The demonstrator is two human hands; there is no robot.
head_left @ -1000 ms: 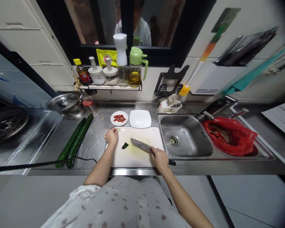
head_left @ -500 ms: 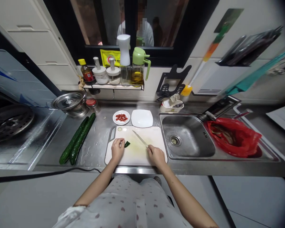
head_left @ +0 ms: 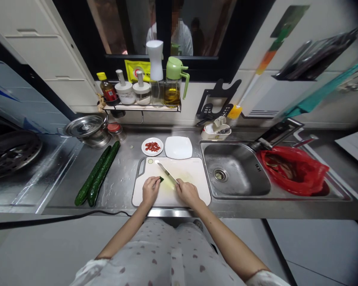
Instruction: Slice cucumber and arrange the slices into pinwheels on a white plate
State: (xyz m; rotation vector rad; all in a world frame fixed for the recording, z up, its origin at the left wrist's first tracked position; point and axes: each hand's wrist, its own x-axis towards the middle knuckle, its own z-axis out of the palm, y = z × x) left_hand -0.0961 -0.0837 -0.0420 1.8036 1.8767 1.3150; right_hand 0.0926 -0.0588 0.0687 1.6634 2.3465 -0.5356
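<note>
On the steel counter (head_left: 119, 186): white board (head_left: 195, 176); to its left, two cucumbers (head_left: 104, 173), whole, presumably left to cut. Right hand (head_left: 188, 192) wrapped round knife (head_left: 168, 173); left hand (head_left: 150, 190) apart, grip unclear. Red bits (head_left: 152, 146), plated, look done. Green stub (head_left: 162, 179) on board, at left hand's fingertips; one pale slice (head_left: 150, 161) beyond.

The knife (head_left: 168, 173) looks metal, the board (head_left: 197, 176) smooth plastic
</note>
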